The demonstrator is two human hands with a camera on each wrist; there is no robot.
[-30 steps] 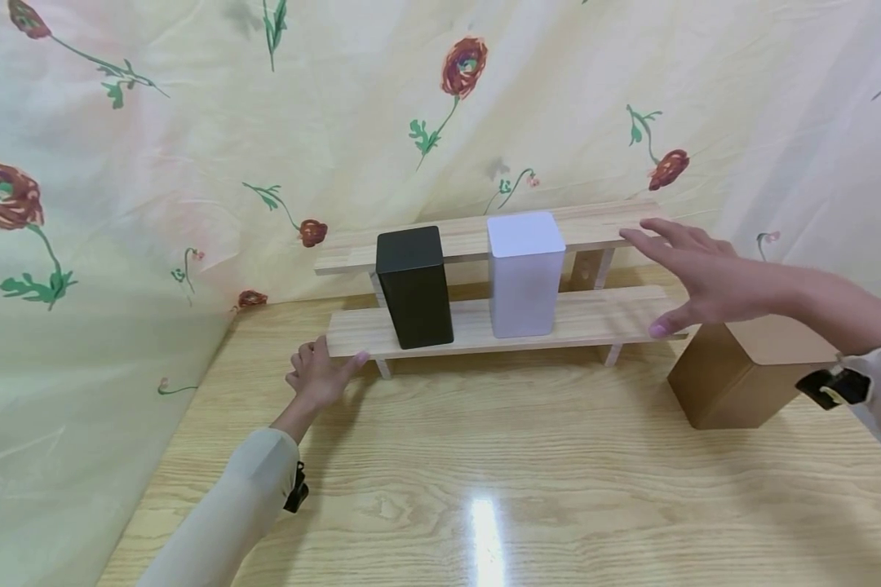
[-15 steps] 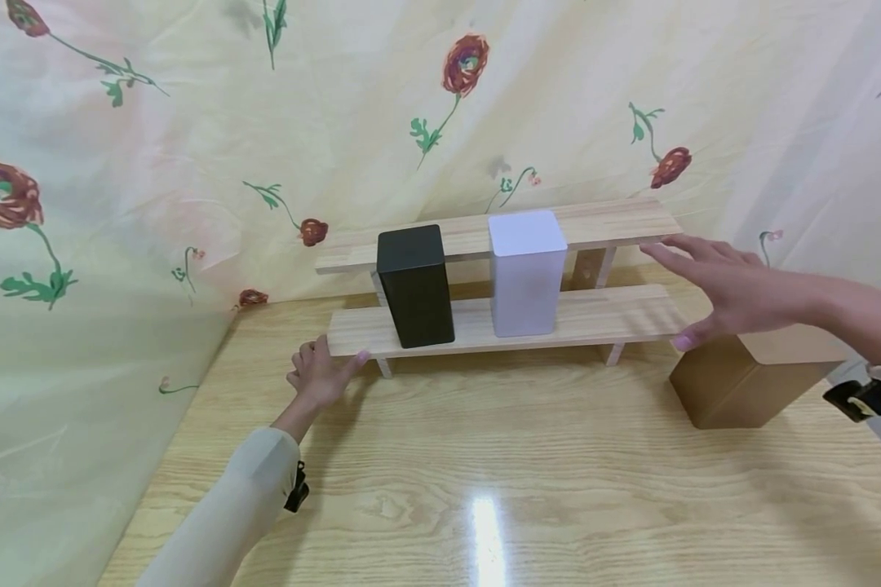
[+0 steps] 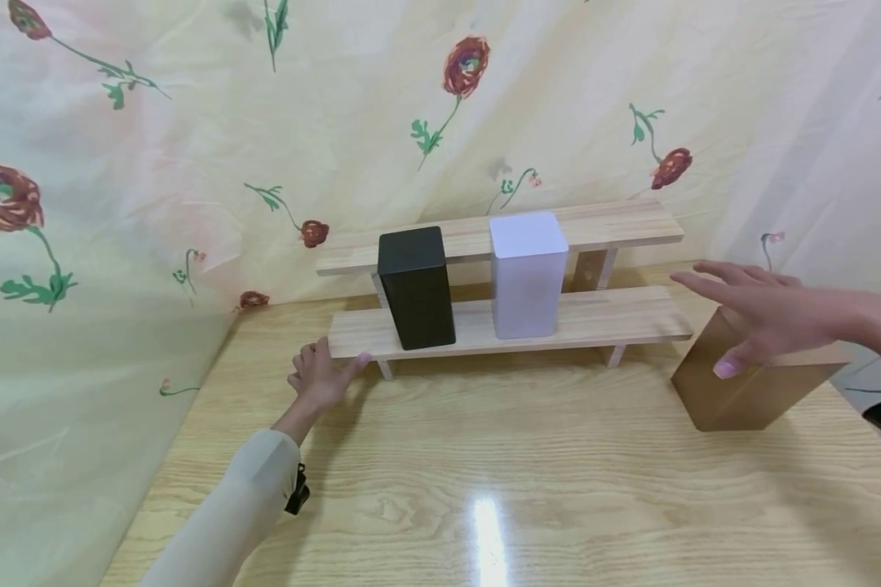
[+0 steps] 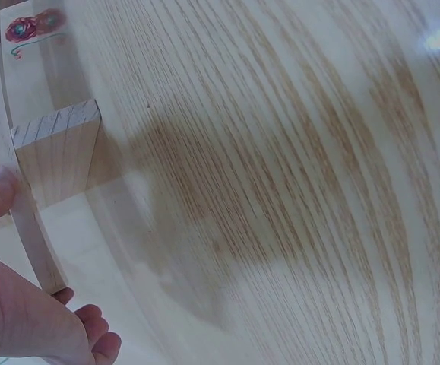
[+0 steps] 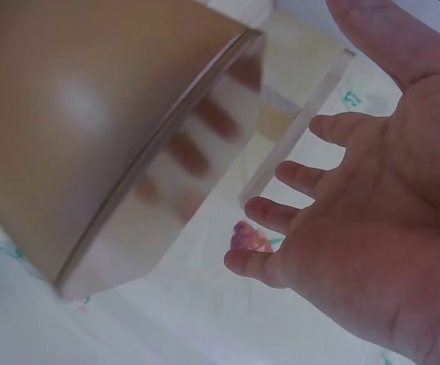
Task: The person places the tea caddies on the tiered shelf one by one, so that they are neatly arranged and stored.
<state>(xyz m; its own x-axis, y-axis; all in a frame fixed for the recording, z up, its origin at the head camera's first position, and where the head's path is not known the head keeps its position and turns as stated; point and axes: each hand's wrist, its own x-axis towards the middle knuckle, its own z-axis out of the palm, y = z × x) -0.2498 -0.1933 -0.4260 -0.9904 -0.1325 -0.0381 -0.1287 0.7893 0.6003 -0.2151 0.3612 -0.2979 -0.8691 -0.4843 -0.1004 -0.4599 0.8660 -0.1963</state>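
Observation:
A two-tier wooden shelf [image 3: 617, 314] stands at the back of the table. My left hand [image 3: 319, 377] grips the left end of its lower board, and the left wrist view shows the thumb on the board's front edge and fingers curled round its end. On the right, my right hand [image 3: 771, 314] hovers over a brown box [image 3: 734, 391], fingers spread and nothing in them. The right wrist view shows the palm apart from the box [image 5: 90, 114], fingers reflected in its glossy top. A black canister [image 3: 418, 293] and a white canister [image 3: 529, 281] stand upright on the lower board.
The wood-grain tabletop [image 3: 411, 465] extends in front of the shelf, with a bright light reflection on it. Flower-patterned cloth [image 3: 367, 114] hangs behind and along both sides. The upper board [image 3: 624, 224] lies behind the canisters.
My right hand has moved right and slightly down, away from the shelf's right end to above the brown box. The left hand, shelf and canisters stay where they were.

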